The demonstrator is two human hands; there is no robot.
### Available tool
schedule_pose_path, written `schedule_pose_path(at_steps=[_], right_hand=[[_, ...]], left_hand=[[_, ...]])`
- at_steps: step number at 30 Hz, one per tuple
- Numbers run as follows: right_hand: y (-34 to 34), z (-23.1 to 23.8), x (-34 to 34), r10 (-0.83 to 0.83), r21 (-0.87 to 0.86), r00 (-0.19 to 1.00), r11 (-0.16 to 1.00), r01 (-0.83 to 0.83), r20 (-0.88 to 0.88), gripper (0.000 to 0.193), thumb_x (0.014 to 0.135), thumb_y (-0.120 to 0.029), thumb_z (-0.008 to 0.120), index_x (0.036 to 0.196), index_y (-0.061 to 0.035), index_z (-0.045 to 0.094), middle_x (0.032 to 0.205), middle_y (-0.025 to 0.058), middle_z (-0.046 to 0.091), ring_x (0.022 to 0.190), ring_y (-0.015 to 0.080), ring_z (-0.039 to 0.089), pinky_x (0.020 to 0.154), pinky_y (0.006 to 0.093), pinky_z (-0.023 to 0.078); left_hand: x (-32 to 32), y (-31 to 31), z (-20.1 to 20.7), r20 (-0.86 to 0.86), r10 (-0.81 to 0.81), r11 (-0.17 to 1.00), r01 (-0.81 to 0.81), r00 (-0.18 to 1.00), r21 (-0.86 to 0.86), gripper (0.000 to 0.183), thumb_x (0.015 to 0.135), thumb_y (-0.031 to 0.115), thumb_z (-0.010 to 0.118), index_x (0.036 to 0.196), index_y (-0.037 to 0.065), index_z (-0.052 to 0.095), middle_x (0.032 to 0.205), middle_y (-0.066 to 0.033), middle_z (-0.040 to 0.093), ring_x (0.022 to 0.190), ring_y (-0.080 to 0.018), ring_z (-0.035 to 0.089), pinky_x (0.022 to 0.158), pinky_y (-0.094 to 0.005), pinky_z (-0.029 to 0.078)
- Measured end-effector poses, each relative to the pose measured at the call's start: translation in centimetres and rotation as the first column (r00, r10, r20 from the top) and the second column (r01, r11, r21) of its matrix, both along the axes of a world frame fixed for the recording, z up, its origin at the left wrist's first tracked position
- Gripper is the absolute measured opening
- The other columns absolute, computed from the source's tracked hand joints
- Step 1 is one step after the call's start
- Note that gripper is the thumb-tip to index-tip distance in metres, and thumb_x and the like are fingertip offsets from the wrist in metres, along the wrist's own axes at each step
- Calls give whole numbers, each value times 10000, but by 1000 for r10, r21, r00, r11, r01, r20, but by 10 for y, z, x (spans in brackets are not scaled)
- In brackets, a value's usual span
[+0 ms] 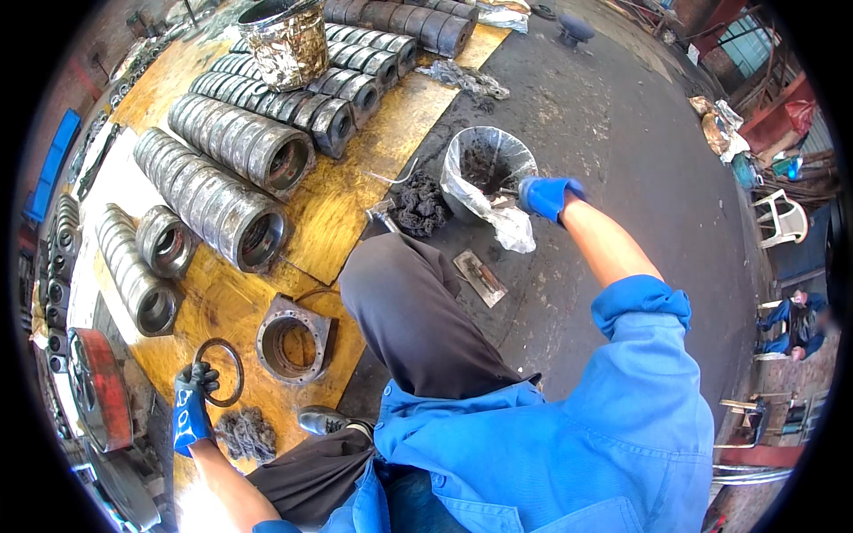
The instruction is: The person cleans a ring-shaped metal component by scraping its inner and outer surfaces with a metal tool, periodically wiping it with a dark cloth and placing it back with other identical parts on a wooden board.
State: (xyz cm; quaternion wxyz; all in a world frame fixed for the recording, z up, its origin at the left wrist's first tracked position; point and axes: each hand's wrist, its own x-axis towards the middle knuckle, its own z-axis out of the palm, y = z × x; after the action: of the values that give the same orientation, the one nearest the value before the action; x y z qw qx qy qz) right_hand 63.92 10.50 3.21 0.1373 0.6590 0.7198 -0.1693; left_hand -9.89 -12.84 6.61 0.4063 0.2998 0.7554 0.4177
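My left hand, in a blue and dark work glove, is closed on a thin dark ring, held upright over the yellow board. Just right of the ring, a metal housing with a round bore and bolt holes sits on the board. Below it lies a wad of dark fibre. My right arm reaches out to a bucket lined with clear plastic, which has dark, greasy matter inside. At its right rim my blue-gloved right hand is closed; what its fingers grip is hidden.
Rows of stacked metal rings cover the board at left. A smeared pail stands among them. A flat trowel-like tool and another dark wad lie near my knee. Far right, a person is beside a white chair.
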Motion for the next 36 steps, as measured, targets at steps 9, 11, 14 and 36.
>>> schedule_pose_path(at_steps=[9,11,14,36], right_hand=[[-9,16,-7,187,43,970,980,-196,153,131,768,-110,542,794,-14,628,736,196,611,612,240,581,575,390,461],[-8,11,1,148,35,970,987,-158,195,131,775,-107,540,788,-15,633,737,199,615,612,247,584,572,388,463],[11,-16,25,116,133,983,982,-135,143,154,786,-112,553,850,-25,664,813,204,653,685,279,643,607,392,491],[-10,9,4,-687,-103,612,694,713,-392,357,934,-311,495,810,-59,716,649,82,636,515,180,555,466,330,424]], left_hand=[[-16,-5,-8,21,-27,999,28,999,-32,234,952,201,564,999,-28,575,766,-82,613,598,-129,568,547,-234,476],[-17,-4,-9,11,-20,1000,20,1000,-23,232,952,199,564,992,-29,575,765,-77,607,599,-128,566,547,-233,476],[-29,-4,-17,79,-64,998,64,995,4,226,951,194,567,988,-29,573,762,-68,594,596,-126,560,536,-231,471],[-2,4,-10,17,-34,995,35,999,-89,236,926,220,611,1009,3,568,772,-73,626,598,-133,579,547,-241,480]])
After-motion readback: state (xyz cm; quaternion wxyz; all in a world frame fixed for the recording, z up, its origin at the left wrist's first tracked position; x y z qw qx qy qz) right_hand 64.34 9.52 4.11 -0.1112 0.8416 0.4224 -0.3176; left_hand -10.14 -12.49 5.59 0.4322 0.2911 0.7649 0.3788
